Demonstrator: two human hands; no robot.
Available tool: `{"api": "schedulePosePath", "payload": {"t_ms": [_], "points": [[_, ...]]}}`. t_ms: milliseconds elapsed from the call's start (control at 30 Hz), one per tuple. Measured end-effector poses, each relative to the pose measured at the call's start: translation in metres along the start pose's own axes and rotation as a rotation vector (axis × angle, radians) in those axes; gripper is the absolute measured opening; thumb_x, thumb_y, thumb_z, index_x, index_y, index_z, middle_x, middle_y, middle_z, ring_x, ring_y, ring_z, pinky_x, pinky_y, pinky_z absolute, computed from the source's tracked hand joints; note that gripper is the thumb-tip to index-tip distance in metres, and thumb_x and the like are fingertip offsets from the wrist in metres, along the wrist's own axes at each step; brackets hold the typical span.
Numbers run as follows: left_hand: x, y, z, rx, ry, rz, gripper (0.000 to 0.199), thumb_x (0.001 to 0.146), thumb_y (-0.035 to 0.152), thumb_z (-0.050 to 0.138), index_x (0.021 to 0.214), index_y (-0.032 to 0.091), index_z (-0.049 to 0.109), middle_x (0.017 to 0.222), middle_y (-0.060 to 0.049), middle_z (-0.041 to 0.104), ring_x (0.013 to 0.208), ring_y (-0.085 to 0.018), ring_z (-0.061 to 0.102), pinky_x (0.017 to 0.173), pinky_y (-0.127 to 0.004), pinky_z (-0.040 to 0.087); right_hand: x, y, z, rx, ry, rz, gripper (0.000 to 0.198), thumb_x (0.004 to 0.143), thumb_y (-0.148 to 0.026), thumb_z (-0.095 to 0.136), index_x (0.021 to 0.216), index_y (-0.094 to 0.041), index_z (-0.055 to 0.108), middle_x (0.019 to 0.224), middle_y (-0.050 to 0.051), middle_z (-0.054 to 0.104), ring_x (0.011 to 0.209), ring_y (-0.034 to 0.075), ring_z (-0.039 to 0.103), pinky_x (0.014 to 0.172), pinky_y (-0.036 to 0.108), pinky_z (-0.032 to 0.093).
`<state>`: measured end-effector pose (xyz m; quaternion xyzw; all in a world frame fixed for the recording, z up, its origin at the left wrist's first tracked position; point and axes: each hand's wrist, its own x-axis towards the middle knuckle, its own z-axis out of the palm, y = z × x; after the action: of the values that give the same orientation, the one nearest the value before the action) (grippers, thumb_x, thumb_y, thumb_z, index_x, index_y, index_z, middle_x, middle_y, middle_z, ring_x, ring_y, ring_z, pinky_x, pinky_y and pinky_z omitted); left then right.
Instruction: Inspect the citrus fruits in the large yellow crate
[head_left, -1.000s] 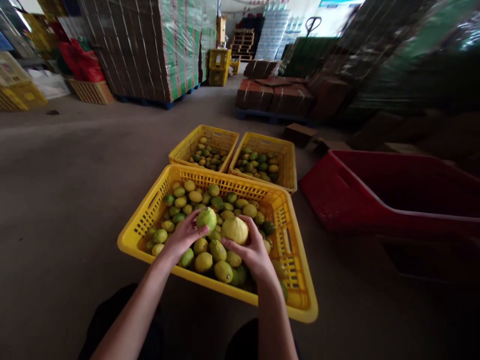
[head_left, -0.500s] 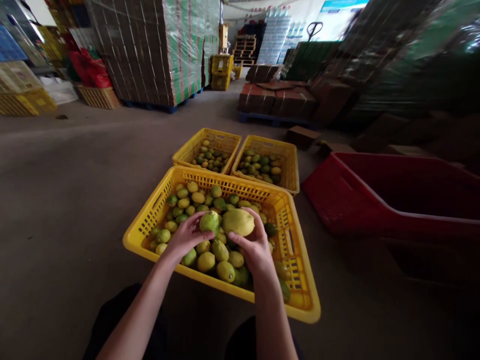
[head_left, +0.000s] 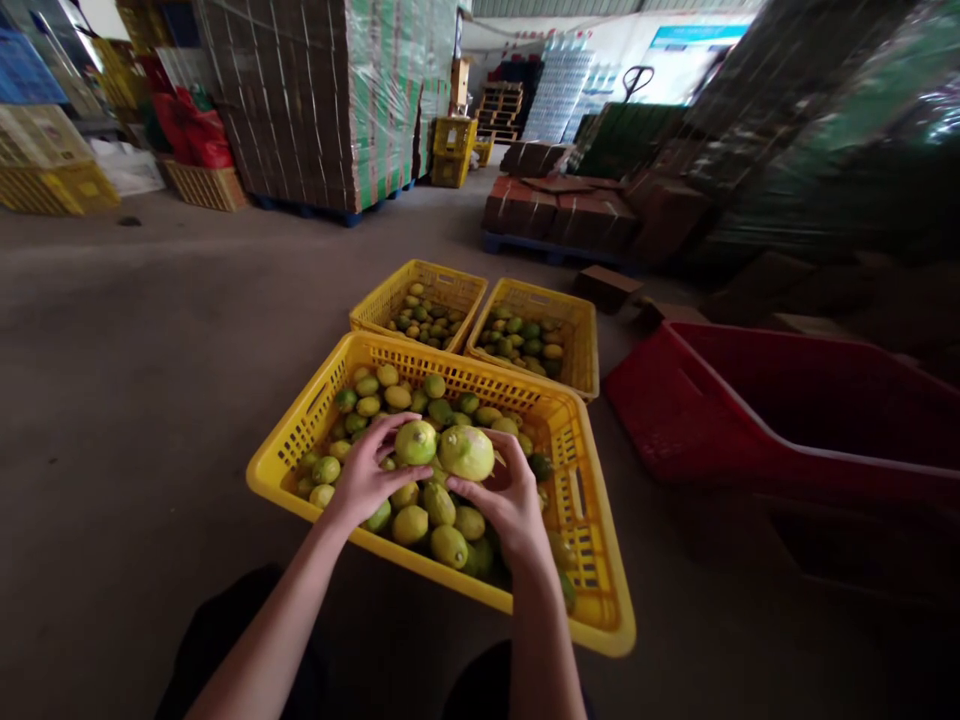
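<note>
My left hand (head_left: 370, 474) is closed round a greenish lemon (head_left: 415, 442), its tip turned toward me. Just beside it, my right hand (head_left: 513, 492) grips a paler yellow-green lemon (head_left: 466, 453) between thumb and fingers. Both fruits are held up side by side over a yellow plastic crate (head_left: 600, 560) with slotted walls. Many loose lemons (head_left: 410, 525), green to yellow, lie in the crate under my hands; my hands and forearms hide part of them.
Two more yellow crates, a left one (head_left: 360, 310) and a right one (head_left: 589, 350), hold similar fruit behind the near crate. A red tub (head_left: 652, 410) stands at the right. Wrapped pallet stacks (head_left: 285, 110) and flat cartons (head_left: 592, 215) on a blue pallet stand farther back.
The lemon in my right hand has been turned, so its end now faces me more. The left lemon has shifted slightly. The camera view has tilted up a little.
</note>
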<state>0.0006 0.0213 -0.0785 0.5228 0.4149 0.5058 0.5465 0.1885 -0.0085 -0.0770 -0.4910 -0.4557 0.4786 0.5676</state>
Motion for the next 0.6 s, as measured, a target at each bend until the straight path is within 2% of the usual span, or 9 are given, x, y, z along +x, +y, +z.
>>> {"api": "schedulePosePath", "payload": {"t_ms": [133, 267, 333, 433, 533, 600], "points": [[-0.002, 0.002, -0.003, 0.149, 0.015, 0.153, 0.049, 0.068, 0.032, 0.086, 0.114, 0.025, 0.069, 0.126, -0.007, 0.064, 0.122, -0.026, 0.06, 0.103, -0.035, 0.051, 0.003, 0.006, 0.002, -0.182, 0.03, -0.063, 0.066, 0.053, -0.034, 0.093, 0.112, -0.027, 0.065, 0.115, 0.005, 0.071, 0.111, 0.029, 0.065, 0.095, 0.044, 0.053], [-0.004, 0.005, -0.005, 0.131, 0.018, 0.138, 0.053, 0.066, 0.033, 0.087, 0.115, 0.024, 0.068, 0.125, -0.007, 0.064, 0.116, -0.024, 0.063, 0.099, -0.034, 0.053, 0.003, 0.007, 0.007, -0.144, 0.024, -0.075, 0.069, 0.054, -0.033, 0.092, 0.117, -0.027, 0.064, 0.118, 0.006, 0.071, 0.111, 0.029, 0.065, 0.097, 0.043, 0.053], [-0.003, 0.004, -0.006, 0.07, 0.048, 0.054, 0.057, 0.062, 0.038, 0.089, 0.111, 0.022, 0.068, 0.117, -0.007, 0.067, 0.107, -0.024, 0.066, 0.092, -0.034, 0.055, 0.0, 0.003, 0.01, -0.082, -0.001, -0.061, 0.07, 0.052, -0.032, 0.093, 0.116, -0.026, 0.064, 0.114, 0.005, 0.072, 0.108, 0.029, 0.066, 0.097, 0.042, 0.054], [0.0, 0.0, -0.003, -0.107, 0.132, -0.152, 0.057, 0.059, 0.055, 0.085, 0.1, 0.02, 0.066, 0.099, -0.006, 0.072, 0.094, -0.024, 0.068, 0.078, -0.031, 0.057, -0.005, -0.005, 0.015, 0.019, -0.006, 0.025, 0.062, 0.052, -0.037, 0.093, 0.108, -0.025, 0.067, 0.104, 0.005, 0.073, 0.1, 0.029, 0.068, 0.089, 0.04, 0.057], [0.004, -0.004, 0.004, -0.318, 0.202, -0.411, 0.059, 0.067, 0.073, 0.068, 0.09, 0.019, 0.065, 0.085, -0.007, 0.072, 0.084, -0.023, 0.068, 0.062, -0.028, 0.053, -0.007, -0.012, 0.022, 0.141, 0.054, 0.138, 0.06, 0.057, -0.051, 0.088, 0.107, -0.024, 0.069, 0.094, 0.005, 0.073, 0.087, 0.026, 0.067, 0.069, 0.035, 0.057], [0.005, -0.005, 0.01, -0.401, 0.219, -0.501, 0.059, 0.068, 0.074, 0.066, 0.084, 0.018, 0.064, 0.075, -0.006, 0.069, 0.074, -0.02, 0.067, 0.054, -0.024, 0.048, -0.005, -0.012, 0.027, 0.237, 0.075, 0.201, 0.06, 0.062, -0.061, 0.083, 0.105, -0.022, 0.068, 0.081, 0.003, 0.069, 0.068, 0.02, 0.063, 0.051, 0.028, 0.049]]}}
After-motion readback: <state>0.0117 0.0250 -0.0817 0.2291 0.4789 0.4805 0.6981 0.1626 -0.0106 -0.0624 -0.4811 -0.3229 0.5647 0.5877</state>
